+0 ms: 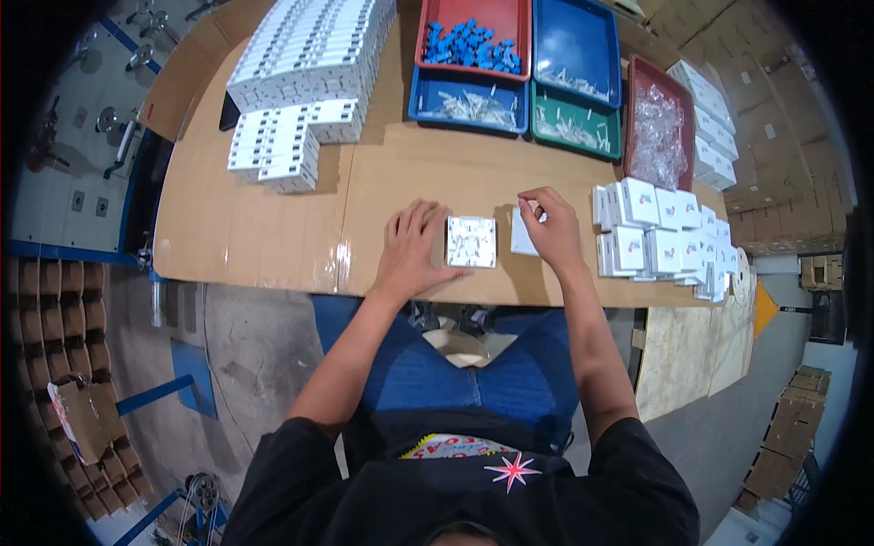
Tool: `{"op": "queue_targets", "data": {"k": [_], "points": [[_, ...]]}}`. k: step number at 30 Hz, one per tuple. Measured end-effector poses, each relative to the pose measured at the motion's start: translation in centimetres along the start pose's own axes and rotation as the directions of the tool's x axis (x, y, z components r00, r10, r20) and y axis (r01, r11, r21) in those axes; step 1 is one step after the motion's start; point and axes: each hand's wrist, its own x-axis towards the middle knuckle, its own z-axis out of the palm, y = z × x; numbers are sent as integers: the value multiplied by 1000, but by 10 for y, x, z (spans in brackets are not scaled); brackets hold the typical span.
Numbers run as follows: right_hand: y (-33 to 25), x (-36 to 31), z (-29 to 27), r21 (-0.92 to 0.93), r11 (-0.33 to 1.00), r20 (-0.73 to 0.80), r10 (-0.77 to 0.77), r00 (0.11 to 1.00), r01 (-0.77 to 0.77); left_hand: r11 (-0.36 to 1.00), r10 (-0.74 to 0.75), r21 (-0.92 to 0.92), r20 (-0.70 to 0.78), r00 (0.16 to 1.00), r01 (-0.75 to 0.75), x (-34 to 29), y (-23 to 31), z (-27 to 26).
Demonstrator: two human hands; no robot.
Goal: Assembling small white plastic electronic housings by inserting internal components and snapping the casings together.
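A: White square plate [471, 241] lies flat on the cardboard worktop [273, 227], touching my left grip [414, 246], which is spread flat beside it, prob. to steady it.

B: Right grip [549, 223]?

A: Pinched shut on a small white piece [522, 232], just right of the plate. Plate face shows small pale bits, too small to tell.
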Motion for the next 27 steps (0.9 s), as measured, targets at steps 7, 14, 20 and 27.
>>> {"op": "queue_targets", "data": {"k": [7, 14, 20, 27], "points": [[12, 99, 2, -56, 998, -55, -4, 998, 1, 998, -29, 50, 38, 999, 27, -5, 1, 12], [22, 224, 29, -252, 968, -33, -2, 999, -7, 996, -62, 72, 128, 990, 53, 2, 6, -3], [38, 275, 56, -518, 842, 87, -120, 989, 148, 996, -70, 62, 140, 988, 62, 5, 7, -4], [51, 296, 63, -513, 765, 177, -351, 920, 390, 997, -53, 70, 138, 989, 44, 7, 5, -4]]}}
